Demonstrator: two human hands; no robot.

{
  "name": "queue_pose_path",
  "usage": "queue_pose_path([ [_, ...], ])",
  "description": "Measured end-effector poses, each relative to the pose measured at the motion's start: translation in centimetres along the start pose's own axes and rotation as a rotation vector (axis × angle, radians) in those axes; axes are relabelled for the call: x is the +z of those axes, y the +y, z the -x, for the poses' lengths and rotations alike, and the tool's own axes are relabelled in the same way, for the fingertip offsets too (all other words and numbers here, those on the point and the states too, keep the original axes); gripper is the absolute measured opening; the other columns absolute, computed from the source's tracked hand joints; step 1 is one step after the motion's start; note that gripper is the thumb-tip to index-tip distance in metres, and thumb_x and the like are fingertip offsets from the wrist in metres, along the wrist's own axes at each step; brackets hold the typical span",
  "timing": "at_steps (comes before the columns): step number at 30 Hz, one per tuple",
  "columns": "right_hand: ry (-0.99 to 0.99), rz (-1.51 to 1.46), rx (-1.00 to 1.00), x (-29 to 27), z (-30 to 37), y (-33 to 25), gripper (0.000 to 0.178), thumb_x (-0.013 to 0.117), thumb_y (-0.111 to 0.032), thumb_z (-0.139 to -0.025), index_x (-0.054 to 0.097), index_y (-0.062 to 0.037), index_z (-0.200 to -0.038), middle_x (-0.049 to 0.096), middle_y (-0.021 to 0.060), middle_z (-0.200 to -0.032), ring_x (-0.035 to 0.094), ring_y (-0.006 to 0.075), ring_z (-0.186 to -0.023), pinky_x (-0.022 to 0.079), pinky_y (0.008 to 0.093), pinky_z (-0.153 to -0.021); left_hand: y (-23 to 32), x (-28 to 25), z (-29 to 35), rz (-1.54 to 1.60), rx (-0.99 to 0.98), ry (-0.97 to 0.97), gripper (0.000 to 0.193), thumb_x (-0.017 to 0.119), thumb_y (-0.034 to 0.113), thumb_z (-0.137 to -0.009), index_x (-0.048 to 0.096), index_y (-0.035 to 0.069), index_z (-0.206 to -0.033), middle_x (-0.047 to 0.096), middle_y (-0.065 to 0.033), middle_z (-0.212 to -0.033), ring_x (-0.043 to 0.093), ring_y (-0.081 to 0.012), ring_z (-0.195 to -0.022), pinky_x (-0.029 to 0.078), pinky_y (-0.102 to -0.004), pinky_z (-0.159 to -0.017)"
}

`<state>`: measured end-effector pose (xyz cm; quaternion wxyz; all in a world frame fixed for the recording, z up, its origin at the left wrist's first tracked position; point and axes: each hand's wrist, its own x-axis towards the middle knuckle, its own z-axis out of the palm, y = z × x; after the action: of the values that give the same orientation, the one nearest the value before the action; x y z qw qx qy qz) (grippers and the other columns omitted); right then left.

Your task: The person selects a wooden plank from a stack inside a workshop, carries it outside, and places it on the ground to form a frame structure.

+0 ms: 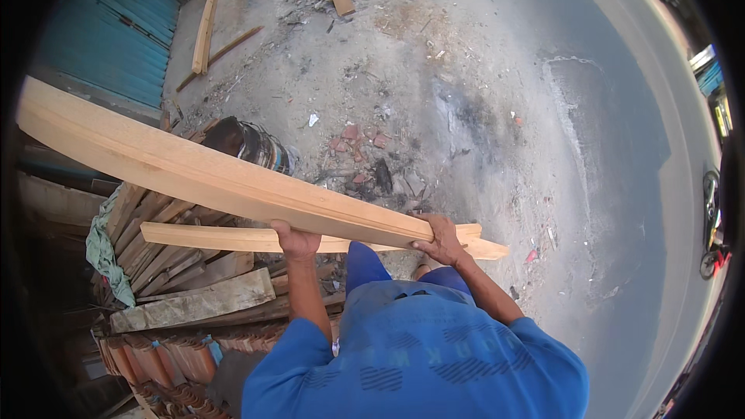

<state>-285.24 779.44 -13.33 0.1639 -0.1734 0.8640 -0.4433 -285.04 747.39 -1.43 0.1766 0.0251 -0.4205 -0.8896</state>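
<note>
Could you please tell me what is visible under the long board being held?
Below the long board, a second board and old planks partly show; what the long board, left hand and right hand cover cannot be seen.

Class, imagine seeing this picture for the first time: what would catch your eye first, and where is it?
First, the long pale beam sweeping from the left edge to the centre, held by the left hand and, near its end, the right hand. Next, the bright blue shirt at bottom centre. Then the teal door at upper left and stacked roof tiles at lower left.
</note>
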Motion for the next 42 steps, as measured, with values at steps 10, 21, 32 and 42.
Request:
queue_pose_path([
  [10, 0.122, -0.294, 0.088, -5.6, -0.8, 1.9, 0.063, 0.075, -0.051, -0.066, 0.059, 0.0018, -0.098, 0.062, 0.0104, -0.083, 0.057, 0.0188, -0.077, 0.047, 0.0337, -0.07, -3.1, 8.5, -4.1, 0.151, -0.096, -0.21, 0.08, 0.052, 0.061, -0.089, 0.029, 0.007, -0.144, 0.046, -0.0095, -0.136, 0.047, -0.0248, -0.125, 0.04, -0.0424, -0.103],
  [21, -0.003, -0.483, 0.166, -7.6, -13.9, 4.7, 0.052, 0.068, -0.046, -0.078, 0.065, 0.0022, -0.095, 0.062, 0.003, -0.084, 0.054, 0.0107, -0.075, 0.045, 0.0291, -0.064, -8.1, 7.3, -21.0, 0.033, 0.09, -0.12, 0.05, 0.054, 0.036, -0.096, 0.046, 0.0, -0.13, 0.06, -0.0078, -0.117, 0.058, -0.0146, -0.105, 0.049, -0.0306, -0.087],
  [32, -0.243, -0.499, 0.481, -13.6, -31.5, 4.5, 0.052, 0.057, -0.046, -0.09, 0.067, 0.003, -0.106, 0.066, 0.0049, -0.089, 0.059, 0.0118, -0.077, 0.048, 0.0296, -0.071, -9.6, 5.0, -41.4, 0.173, -0.199, -0.079, 0.069, 0.066, 0.032, -0.084, 0.034, 0.005, -0.139, 0.052, -0.0128, -0.127, 0.052, -0.0269, -0.119, 0.045, -0.045, -0.1],
  [42, -0.152, -0.362, 0.463, -20.9, -38.6, 0.2, 0.058, 0.059, -0.05, -0.089, 0.065, 0.0042, -0.108, 0.067, 0.0081, -0.092, 0.062, 0.014, -0.083, 0.05, 0.0305, -0.073, -12.5, 6.0, -49.8, 0.362, -0.308, -0.069, 0.075, 0.061, 0.05, -0.087, 0.034, 0.004, -0.139, 0.049, -0.0118, -0.131, 0.049, -0.0256, -0.122, 0.043, -0.0424, -0.101],
])
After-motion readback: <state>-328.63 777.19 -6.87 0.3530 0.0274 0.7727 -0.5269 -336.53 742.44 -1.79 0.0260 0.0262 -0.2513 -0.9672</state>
